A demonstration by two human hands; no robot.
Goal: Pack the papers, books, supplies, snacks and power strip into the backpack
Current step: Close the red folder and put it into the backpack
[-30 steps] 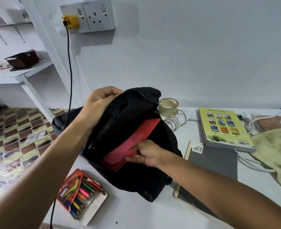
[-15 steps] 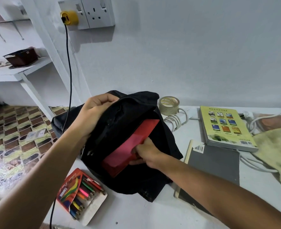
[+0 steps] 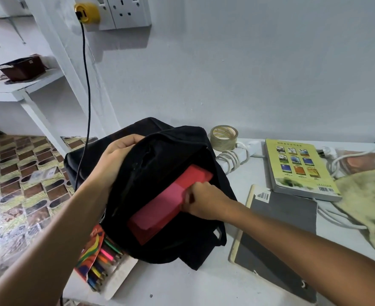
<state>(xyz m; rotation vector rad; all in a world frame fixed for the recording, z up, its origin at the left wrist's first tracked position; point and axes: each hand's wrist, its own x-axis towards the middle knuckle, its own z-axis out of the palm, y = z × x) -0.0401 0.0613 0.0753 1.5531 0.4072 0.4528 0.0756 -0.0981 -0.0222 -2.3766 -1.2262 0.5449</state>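
A black backpack (image 3: 182, 244) lies on the white table (image 3: 182, 286) with its mouth held wide. My left hand (image 3: 118, 157) grips the upper edge of the opening. A stack of red and pink papers (image 3: 166, 204) sits slanted in the mouth, and my right hand (image 3: 200, 200) holds its right edge with curled fingers. An open box of coloured pencils (image 3: 98, 259) lies at the front left, partly under the bag. A green book (image 3: 299, 166), a grey notebook (image 3: 279, 235), a tape roll (image 3: 224, 138) and a white power strip with coiled cord (image 3: 235, 157) lie to the right.
A black cable (image 3: 87, 91) hangs from a yellow plug in the wall socket (image 3: 124, 12) down past the bag's left side. A yellowish cloth (image 3: 363, 193) and white cords cover the table's far right. A shelf with a dark tray (image 3: 23, 67) stands at the left.
My right hand has pushed the red papers deeper into the backpack and curled tighter on their edge. My left hand keeps the opening lifted.
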